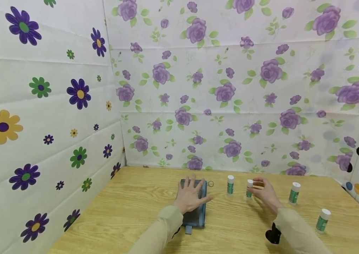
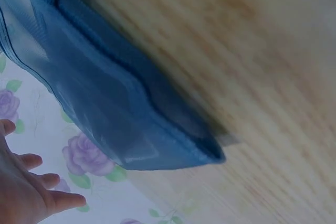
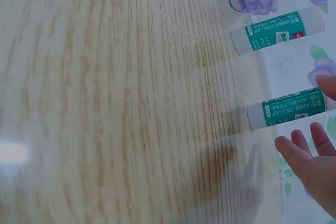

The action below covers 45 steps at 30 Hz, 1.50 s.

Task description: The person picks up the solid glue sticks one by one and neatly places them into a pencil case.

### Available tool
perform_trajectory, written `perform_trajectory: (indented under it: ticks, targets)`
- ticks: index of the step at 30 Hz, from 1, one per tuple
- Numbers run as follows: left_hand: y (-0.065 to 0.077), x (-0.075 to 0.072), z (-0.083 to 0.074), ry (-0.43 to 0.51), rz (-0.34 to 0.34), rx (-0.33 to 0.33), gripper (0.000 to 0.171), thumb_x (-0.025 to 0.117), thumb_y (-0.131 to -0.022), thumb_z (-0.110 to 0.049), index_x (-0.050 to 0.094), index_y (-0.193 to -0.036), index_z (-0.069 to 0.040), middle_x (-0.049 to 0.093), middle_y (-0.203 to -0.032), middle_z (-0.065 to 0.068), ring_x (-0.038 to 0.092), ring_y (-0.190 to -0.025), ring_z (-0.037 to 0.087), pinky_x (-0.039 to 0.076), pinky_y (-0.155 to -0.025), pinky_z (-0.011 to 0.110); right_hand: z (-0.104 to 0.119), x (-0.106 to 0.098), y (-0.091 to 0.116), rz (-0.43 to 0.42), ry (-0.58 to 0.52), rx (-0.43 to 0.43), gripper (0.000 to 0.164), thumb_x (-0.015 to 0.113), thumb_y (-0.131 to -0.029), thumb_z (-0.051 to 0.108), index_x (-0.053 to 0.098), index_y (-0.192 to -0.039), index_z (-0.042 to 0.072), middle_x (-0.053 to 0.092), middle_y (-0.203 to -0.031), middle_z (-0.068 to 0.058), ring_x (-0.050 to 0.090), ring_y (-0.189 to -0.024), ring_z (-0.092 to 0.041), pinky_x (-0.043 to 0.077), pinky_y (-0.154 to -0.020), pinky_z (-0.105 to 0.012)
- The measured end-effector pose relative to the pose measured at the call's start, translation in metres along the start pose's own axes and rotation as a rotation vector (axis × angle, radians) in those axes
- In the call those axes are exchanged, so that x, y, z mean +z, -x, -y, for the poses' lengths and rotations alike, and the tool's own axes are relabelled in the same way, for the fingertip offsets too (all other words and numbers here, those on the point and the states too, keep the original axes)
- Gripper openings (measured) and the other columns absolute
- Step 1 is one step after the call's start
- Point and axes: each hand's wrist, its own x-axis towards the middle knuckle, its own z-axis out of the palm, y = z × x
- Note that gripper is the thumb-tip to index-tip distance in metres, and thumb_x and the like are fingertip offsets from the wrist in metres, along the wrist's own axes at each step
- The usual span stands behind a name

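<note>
My left hand [image 1: 189, 198] spreads its fingers over a blue-grey zip pouch [image 1: 195, 217] on the table; the pouch has a small metal ring at its far right corner. In the left wrist view the pouch [image 2: 121, 98] bulges up with see-through sides, and the spread fingers [image 2: 52, 179] show beside it. My right hand [image 1: 265, 195] is at an upright glue stick [image 1: 249, 194] with a white cap and green label, thumb across it and a fingertip by the cap. Other fingers [image 3: 296, 153] stand apart from this glue stick [image 3: 289, 109] in the right wrist view.
Another glue stick [image 1: 230, 187] stands to the left, between pouch and right hand. Two more, a glue stick [image 1: 294, 195] and a nearer glue stick [image 1: 322, 224], stand to the right. Flowered sheets [image 1: 217, 134] hang behind the wooden table [image 1: 119, 211] and along its left side.
</note>
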Motion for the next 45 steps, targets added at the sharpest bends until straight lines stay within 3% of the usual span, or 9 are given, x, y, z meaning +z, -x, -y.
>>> perform_trajectory:
  ticks: [3, 11, 19, 30, 45]
  targets:
    - [0.0, 0.002, -0.001, 0.004, -0.001, 0.005, 0.078, 0.031, -0.081, -0.072, 0.023, -0.144, -0.028, 0.015, -0.146, 0.013, 0.013, -0.129, 0.039, 0.016, -0.093, 0.062, -0.022, -0.002, -0.012, -0.024, -0.007, -0.007, 0.066, 0.073, -0.076, 0.026, 0.035, -0.124, 0.0, 0.04, -0.119, -0.023, 0.045, -0.106, -0.039, 0.046, -0.075, -0.036]
    - [-0.002, 0.01, 0.0, -0.004, 0.015, 0.0, 0.08, 0.024, -0.078, -0.076, 0.022, -0.144, -0.03, 0.014, -0.147, 0.012, 0.013, -0.13, 0.038, 0.017, -0.093, 0.062, -0.049, -0.003, -0.027, -0.047, -0.016, -0.001, 0.071, 0.074, -0.074, 0.031, 0.034, -0.126, 0.002, 0.039, -0.122, -0.022, 0.043, -0.108, -0.041, 0.044, -0.079, -0.043]
    - [-0.002, 0.011, -0.001, 0.03, 0.039, -0.009, 0.084, 0.022, -0.077, -0.077, 0.028, -0.143, -0.025, 0.018, -0.145, 0.013, 0.017, -0.128, 0.041, 0.018, -0.091, 0.063, -0.049, -0.001, -0.028, -0.04, -0.018, 0.019, 0.072, 0.075, -0.073, 0.03, 0.034, -0.126, 0.001, 0.039, -0.122, -0.022, 0.043, -0.108, -0.041, 0.043, -0.08, -0.045]
    - [-0.001, 0.011, -0.003, 0.066, 0.109, -0.038, 0.066, 0.042, -0.086, -0.058, 0.034, -0.141, -0.021, 0.028, -0.14, 0.019, 0.025, -0.124, 0.042, 0.021, -0.09, 0.063, -0.051, 0.0, -0.03, -0.034, -0.016, 0.035, 0.061, 0.07, -0.08, 0.015, 0.033, -0.127, 0.001, 0.038, -0.121, -0.022, 0.044, -0.108, -0.04, 0.043, -0.079, -0.044]
    - [0.001, 0.013, 0.001, 0.054, 0.182, -0.089, 0.067, 0.042, -0.086, -0.057, 0.036, -0.14, -0.018, 0.033, -0.137, 0.018, 0.033, -0.12, 0.039, 0.034, -0.086, 0.053, -0.042, 0.006, -0.026, -0.017, -0.042, 0.05, 0.063, 0.069, -0.081, 0.014, 0.031, -0.128, -0.001, 0.035, -0.123, -0.023, 0.041, -0.11, -0.042, 0.043, -0.081, -0.042]
